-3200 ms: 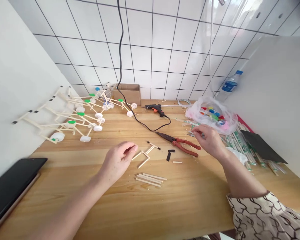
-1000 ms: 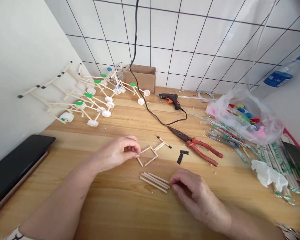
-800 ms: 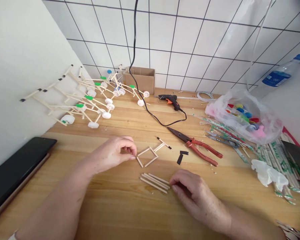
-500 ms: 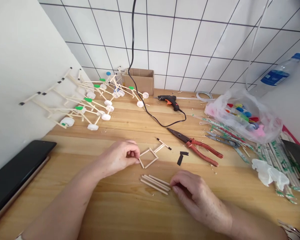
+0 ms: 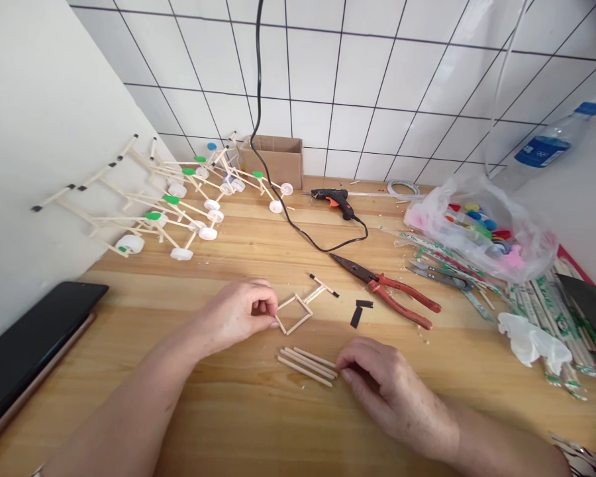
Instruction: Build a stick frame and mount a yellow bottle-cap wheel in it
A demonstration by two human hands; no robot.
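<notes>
My left hand (image 5: 236, 313) pinches the near corner of a small square frame of wooden sticks (image 5: 298, 310) that lies flat on the wooden table (image 5: 238, 411). My right hand (image 5: 392, 391) rests curled on the table, its fingertips at the right ends of several loose cut sticks (image 5: 305, 362). Whether it grips one of them is hidden by the fingers. Two short black strips (image 5: 358, 313) lie just right of the frame.
Red-handled pliers (image 5: 387, 291) and a glue gun (image 5: 334, 199) with its black cord lie behind. Finished stick models with cap wheels (image 5: 179, 205) lean at the left wall. A bag of coloured caps (image 5: 477, 225), wrapped chopsticks (image 5: 551, 305), a cardboard box (image 5: 273, 159) and a dark tablet (image 5: 30, 344).
My right hand came back from the bag area to the loose sticks. My left hand kept hold of the stick frame and has drawn it slightly nearer.
</notes>
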